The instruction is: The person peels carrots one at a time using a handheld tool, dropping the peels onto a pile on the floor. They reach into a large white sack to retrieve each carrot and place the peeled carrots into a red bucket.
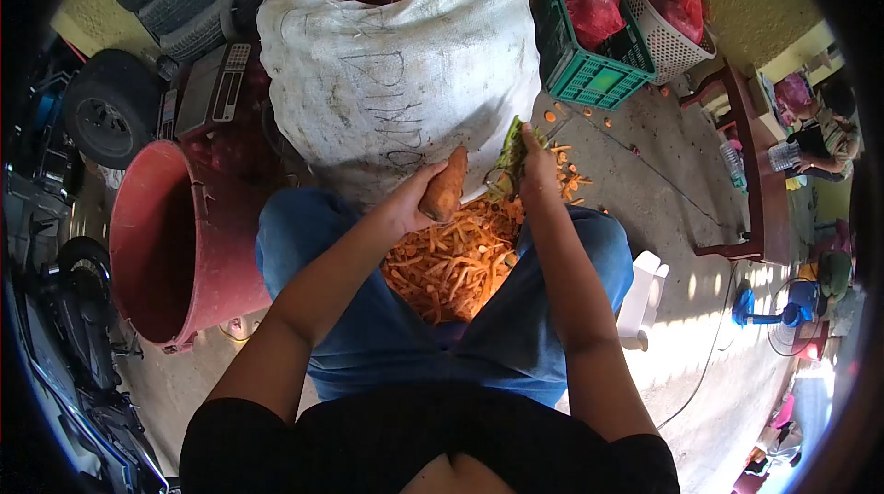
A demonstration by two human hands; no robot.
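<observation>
My left hand is closed around a thick carrot, held upright above my lap. In my right hand is a worn green tool, gripped near its upper end; its working edge is too small to make out. The carrot and the tool are apart. Under both hands, a heap of orange peelings lies between my knees. A large white sack with dark writing stands just beyond my hands, and orange-brown roots show at its open top.
On my left stands a red tub, with tires behind it. A green crate and a white basket hold red bags at the back right. A wooden bench, a blue fan and a seated person are farther right.
</observation>
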